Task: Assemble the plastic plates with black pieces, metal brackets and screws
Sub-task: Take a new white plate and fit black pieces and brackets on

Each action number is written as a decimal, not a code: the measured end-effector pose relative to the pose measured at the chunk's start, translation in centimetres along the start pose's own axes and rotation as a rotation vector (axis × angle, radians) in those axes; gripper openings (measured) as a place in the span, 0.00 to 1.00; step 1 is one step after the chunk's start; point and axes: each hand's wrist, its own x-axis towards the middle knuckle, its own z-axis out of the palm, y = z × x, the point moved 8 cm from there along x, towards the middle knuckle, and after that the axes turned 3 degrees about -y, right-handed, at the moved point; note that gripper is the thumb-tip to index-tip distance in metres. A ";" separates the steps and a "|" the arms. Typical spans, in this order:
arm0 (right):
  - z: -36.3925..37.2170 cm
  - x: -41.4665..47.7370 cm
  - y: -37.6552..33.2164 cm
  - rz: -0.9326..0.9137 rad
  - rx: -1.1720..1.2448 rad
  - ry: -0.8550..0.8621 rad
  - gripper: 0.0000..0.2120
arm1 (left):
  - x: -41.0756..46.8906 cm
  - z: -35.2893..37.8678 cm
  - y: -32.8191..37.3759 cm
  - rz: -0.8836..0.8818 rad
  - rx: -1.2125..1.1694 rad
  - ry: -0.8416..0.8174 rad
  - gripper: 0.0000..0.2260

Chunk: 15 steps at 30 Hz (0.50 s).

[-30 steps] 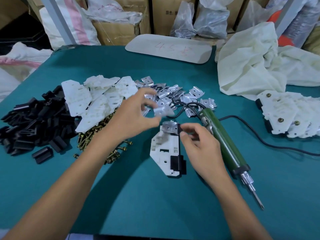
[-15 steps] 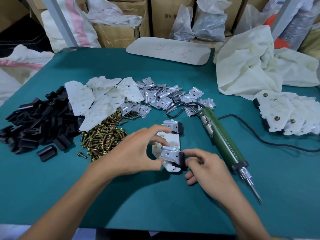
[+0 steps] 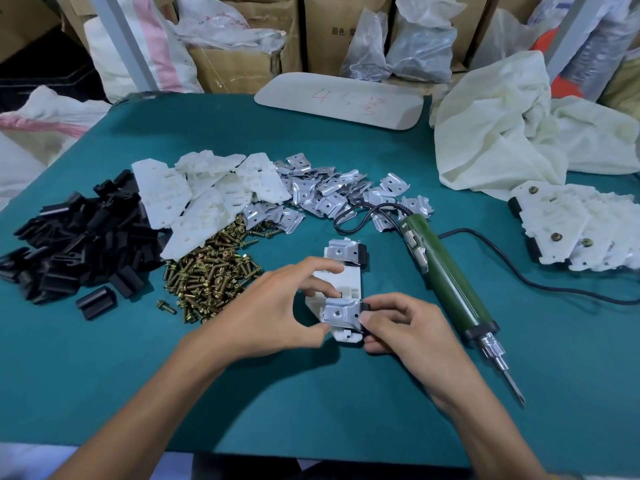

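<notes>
A white plastic plate [image 3: 349,282] lies flat at the centre of the green table. One metal bracket [image 3: 343,251] sits on its far end over a black piece. A second metal bracket [image 3: 341,312] rests on its near end. My left hand [image 3: 277,306] pinches that near bracket and the plate from the left. My right hand [image 3: 398,323] grips the bracket's right edge and the black piece under it. Supplies lie to the left: black pieces [image 3: 72,237], white plates [image 3: 207,199], brass screws [image 3: 211,271] and loose brackets [image 3: 332,192].
A green electric screwdriver [image 3: 446,278] lies right of the plate, bit pointing toward me, with its black cord [image 3: 540,285] trailing right. Finished plates [image 3: 575,230] are stacked at far right. A cream cloth [image 3: 512,126] and a white board [image 3: 339,98] lie at the back.
My left hand brought a bracket from the pile down onto the plate's near end. My right hand moved from the far bracket to the near one.
</notes>
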 end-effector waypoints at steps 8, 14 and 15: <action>1.1 0.5 -0.2 0.046 0.125 -0.036 0.07 | -0.3 -0.5 -0.5 0.010 -0.055 0.031 0.30; 1.3 0.6 -0.4 0.062 0.184 -0.044 0.07 | -0.3 -0.5 -0.9 0.012 -0.085 0.053 0.30; 1.2 0.6 -0.5 0.062 0.195 -0.045 0.07 | -0.3 -0.5 -0.9 0.012 -0.086 0.055 0.30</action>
